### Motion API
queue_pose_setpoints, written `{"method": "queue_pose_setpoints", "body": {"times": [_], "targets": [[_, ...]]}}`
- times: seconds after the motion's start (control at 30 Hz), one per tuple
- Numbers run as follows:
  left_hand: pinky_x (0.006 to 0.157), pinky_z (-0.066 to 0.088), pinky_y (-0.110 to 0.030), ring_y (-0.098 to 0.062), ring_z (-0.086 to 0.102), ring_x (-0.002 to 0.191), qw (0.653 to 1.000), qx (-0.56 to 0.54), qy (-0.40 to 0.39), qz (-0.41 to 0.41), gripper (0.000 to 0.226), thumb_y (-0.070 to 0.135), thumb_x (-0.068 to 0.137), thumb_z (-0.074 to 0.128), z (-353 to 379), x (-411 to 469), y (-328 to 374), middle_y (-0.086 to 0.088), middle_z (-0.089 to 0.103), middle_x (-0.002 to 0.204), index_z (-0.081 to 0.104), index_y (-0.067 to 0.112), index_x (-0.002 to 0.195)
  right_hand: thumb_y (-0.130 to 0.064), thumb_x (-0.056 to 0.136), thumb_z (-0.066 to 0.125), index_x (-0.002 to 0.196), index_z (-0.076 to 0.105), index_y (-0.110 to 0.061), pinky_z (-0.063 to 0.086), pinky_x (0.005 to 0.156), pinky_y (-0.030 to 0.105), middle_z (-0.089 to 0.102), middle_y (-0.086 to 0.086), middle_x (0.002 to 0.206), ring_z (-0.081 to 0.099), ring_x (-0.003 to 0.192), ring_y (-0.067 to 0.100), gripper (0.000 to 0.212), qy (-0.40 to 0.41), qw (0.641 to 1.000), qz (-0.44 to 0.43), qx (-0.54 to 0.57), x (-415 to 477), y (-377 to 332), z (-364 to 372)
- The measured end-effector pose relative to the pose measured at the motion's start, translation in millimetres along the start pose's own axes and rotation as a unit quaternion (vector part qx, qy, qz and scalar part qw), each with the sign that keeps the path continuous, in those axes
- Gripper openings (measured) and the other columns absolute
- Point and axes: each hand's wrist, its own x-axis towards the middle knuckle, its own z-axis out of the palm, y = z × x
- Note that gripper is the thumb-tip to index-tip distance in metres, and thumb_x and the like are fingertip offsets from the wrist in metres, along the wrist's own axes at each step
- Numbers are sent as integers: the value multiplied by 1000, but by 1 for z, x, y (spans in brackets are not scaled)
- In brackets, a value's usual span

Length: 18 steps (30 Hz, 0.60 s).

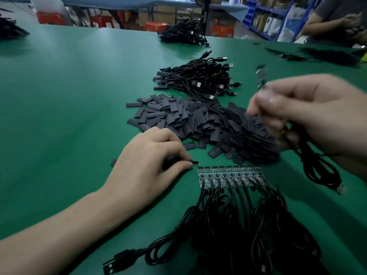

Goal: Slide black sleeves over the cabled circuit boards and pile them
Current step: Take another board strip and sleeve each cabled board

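A row of several bare circuit boards (230, 175) lies on the green table (69, 96), their black cables (248, 231) bunched toward me. Just left of that row my left hand (151, 165) pinches a black sleeve (193, 162) against the table. My right hand (309, 114), blurred and raised above the heap of loose black sleeves (198, 120), grips a coiled black cable (317, 167) that hangs below it; its sleeved end (261, 76) sticks up past the fingers. Farther back sits the pile of finished sleeved cables (198, 78).
Another cable pile (184, 34) lies at the table's far edge, with dark piles at the far left (12, 28) and far right (329, 54). Another person (337, 18) works at the far right corner. Red stools and shelving stand beyond the table.
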Motion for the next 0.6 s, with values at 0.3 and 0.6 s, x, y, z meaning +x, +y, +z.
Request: {"method": "queue_pose_setpoints", "body": {"times": [0.3,0.6], "targets": [[70,57,-33,-12,71,85,985,-66,115,106,12,21,92,73,-2,-8,12,6,74,95,77,10,87,-57,72,68,77,76,-18,32,39,21,46,-4,48,36,39,12,40,-95,983,145,55,-2,23,53],[82,53,-19,-4,70,90,987,-106,95,79,12,23,85,79,-2,-7,15,5,74,96,80,11,87,-41,85,74,85,72,-6,25,40,21,46,7,55,33,42,11,35,-74,983,160,61,-4,34,57]]}}
